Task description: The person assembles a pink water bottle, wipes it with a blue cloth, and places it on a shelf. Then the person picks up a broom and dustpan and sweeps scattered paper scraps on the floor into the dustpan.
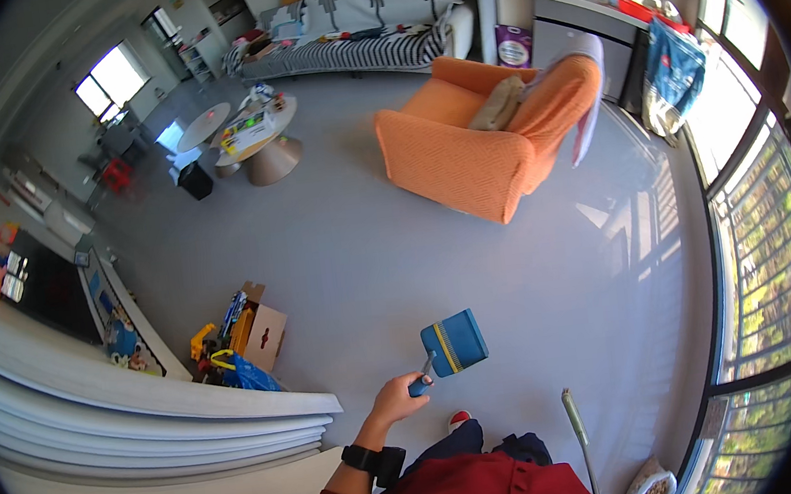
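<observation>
My left hand (pixel 398 400) is closed around the blue grip of a long-handled dustpan (pixel 465 341). The pan is blue, with a yellow strip and a row of teeth across it, and it appears below the hand over the grey floor. A black band with a dark box (pixel 389 464) is strapped to that wrist. My right hand is out of view. On that side a pole with a pale green end (pixel 574 416) rises beside my dark red shirt (pixel 465 493). What holds or supports the pole is hidden.
An orange armchair (pixel 451 158) stands ahead. Left are an open cardboard box (pixel 267 336) with toys, a blue bag (pixel 253 374), and a folded white partition (pixel 170 437). Barred windows (pixel 765 251) run along the right, near an open sack (pixel 648 488). Farther off are low tables (pixel 274 160) and a sofa (pixel 360 48).
</observation>
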Action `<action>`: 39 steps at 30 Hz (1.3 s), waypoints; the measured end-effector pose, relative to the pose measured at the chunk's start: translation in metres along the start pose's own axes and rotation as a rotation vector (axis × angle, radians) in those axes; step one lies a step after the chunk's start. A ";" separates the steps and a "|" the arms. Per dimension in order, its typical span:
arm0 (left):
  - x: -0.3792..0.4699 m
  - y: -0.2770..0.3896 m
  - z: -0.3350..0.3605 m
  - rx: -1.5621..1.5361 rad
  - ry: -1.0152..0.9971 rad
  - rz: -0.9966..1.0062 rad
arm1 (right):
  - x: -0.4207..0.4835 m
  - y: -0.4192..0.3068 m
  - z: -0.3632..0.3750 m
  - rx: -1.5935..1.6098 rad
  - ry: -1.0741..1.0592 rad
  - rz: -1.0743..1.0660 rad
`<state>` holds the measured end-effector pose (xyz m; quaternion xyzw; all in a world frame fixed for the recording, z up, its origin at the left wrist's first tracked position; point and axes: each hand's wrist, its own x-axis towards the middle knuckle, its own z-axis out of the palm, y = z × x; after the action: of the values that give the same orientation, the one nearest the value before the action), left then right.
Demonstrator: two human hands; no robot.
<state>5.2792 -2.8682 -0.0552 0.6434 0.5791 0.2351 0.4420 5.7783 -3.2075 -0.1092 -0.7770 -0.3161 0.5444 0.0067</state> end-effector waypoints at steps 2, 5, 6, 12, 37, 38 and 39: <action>-0.006 -0.011 -0.019 -0.046 0.129 -0.088 | 0.039 -0.045 -0.015 0.449 -0.222 -0.031; -0.015 -0.028 -0.048 -0.172 0.288 -0.306 | 0.117 -0.116 -0.045 0.949 -0.716 -0.052; -0.021 -0.033 -0.055 -0.249 0.343 -0.360 | 0.143 -0.139 -0.055 1.042 -0.911 -0.029; -0.025 -0.077 -0.104 -0.590 0.763 -0.497 | 0.293 -0.334 -0.081 1.045 -1.444 0.340; 0.169 -0.200 -0.447 -0.807 1.249 -0.782 | 0.428 -1.082 0.231 0.621 -0.701 0.406; 0.179 -0.210 -0.472 -0.855 1.244 -0.748 | 0.426 -1.104 0.241 0.576 -0.714 0.387; 0.187 -0.221 -0.497 -0.822 1.238 -0.734 | 0.424 -1.126 0.252 0.489 -0.707 0.342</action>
<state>4.7966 -2.5558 -0.0319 -0.0453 0.7589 0.5804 0.2919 5.1069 -2.1791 -0.1699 -0.5603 -0.0287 0.8278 -0.0081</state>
